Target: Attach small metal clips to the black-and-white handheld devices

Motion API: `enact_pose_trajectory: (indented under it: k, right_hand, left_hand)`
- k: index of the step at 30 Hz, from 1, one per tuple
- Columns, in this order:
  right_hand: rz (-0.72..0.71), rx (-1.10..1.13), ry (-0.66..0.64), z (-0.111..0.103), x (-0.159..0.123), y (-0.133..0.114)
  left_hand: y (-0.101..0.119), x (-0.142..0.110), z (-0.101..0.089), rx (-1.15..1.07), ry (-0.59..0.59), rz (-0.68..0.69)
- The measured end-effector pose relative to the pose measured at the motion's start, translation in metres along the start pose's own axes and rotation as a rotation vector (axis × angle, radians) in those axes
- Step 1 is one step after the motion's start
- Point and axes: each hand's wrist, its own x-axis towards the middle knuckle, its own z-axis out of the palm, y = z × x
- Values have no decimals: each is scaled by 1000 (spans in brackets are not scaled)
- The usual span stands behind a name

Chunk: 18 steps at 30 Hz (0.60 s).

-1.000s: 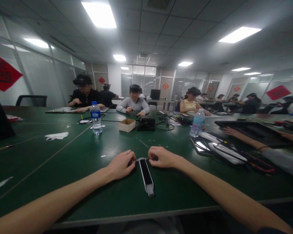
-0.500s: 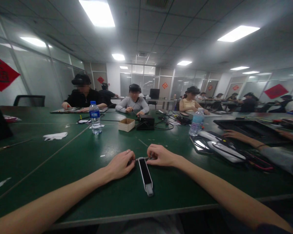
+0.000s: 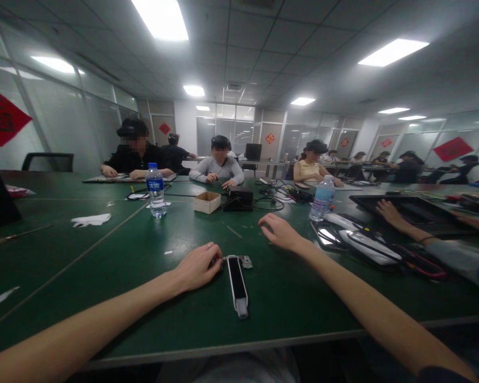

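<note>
We're pinching the black strap (image 3: 237, 281) far end with left hand (image 3: 195, 268); right hand (image 3: 278, 232) hovering open beyond; loose metal clasp (image 3: 246, 261) risks sliding off.

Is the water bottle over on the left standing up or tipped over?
Upright: the water bottle stands on its base, cap up, on the green table.

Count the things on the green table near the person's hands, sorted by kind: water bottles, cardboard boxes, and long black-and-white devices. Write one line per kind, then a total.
Water bottles: 2, one left and one right
Cardboard boxes: 1
Long black-and-white devices: 1, touched at its far end by the left hand
Total: 4
</note>
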Motion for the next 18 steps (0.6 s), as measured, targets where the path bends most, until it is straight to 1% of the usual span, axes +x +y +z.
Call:
enact_pose_trajectory:
  k: [3, 7, 9, 12, 15, 18]
  right_hand:
    - [57, -84, -108, 11, -4, 20]
    - [65, -135, -265, 22, -8, 27]
    - [53, -144, -295, 22, -7, 25]
    - [46, -156, -304, 18, -5, 18]
    - [44, -160, -309, 14, -3, 6]
    - [29, -120, -301, 12, -2, -7]
  left_hand:
    - [-1, 0, 1, -5, -3, -2]
    - [-1, 0, 1, -12, -2, 5]
    - [0, 0, 0, -7, -2, 7]
    - [1, 0, 0, 12, -11, 4]
    - [3, 0, -1, 35, -11, 2]
    - [4, 0, -2, 44, -22, -1]
